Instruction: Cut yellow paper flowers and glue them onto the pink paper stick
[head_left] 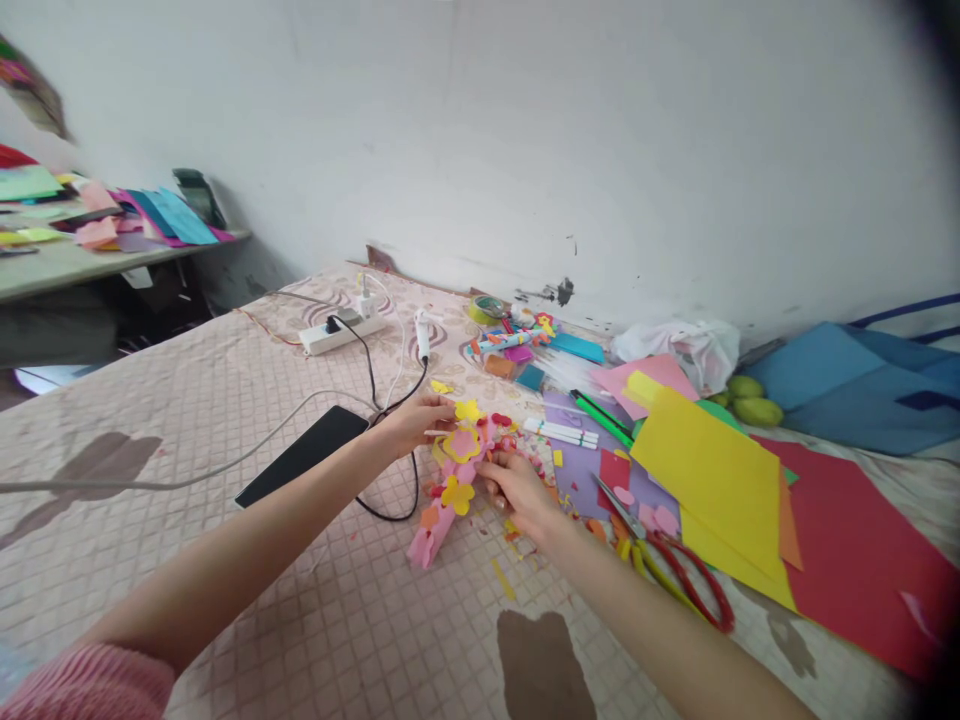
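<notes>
Pink paper strip: the flower-covered pink paper strip point(430, 537) lay aslant between the two hands, above the quilted tablecloth point(300, 620); whether its lower end touched the cloth, could not tell.
Left hand: the left hand point(412, 425) was at the strip's upper end, fingers curled beside the top yellow flower point(469, 410), a thin pale stick point(435, 433) showing next to them. Tips partly hidden; could not tell whether they pinched.
Right hand: the right hand point(520, 490) had thumb and forefinger pinched on the strip's right edge, other fingers folded under.
Yellow flowers: the lower yellow flower point(457, 494) stood out past the strip's edge. Judged likely to bend or peel if a finger caught a petal.
Pink paper: looked thin; a hard pinch, or hands pulling opposite ways, might have creased or torn it.
Paper scraps: the paper scraps point(517, 535) lay just beside the right hand; any tacky spot could have picked up bits.
Glue gun: what looked like a white glue gun point(423, 335) stood beyond the left hand. Could not tell whether hot; if so, a careless reach risked a burn.
Black cord: the black cord point(373, 375) looped near the left wrist; a snag there could have toppled the gun.
Scissors: the red-handled scissors point(667, 548) lay right of the right hand, blades toward the scraps; a sideways sweep might have met the points.
</notes>
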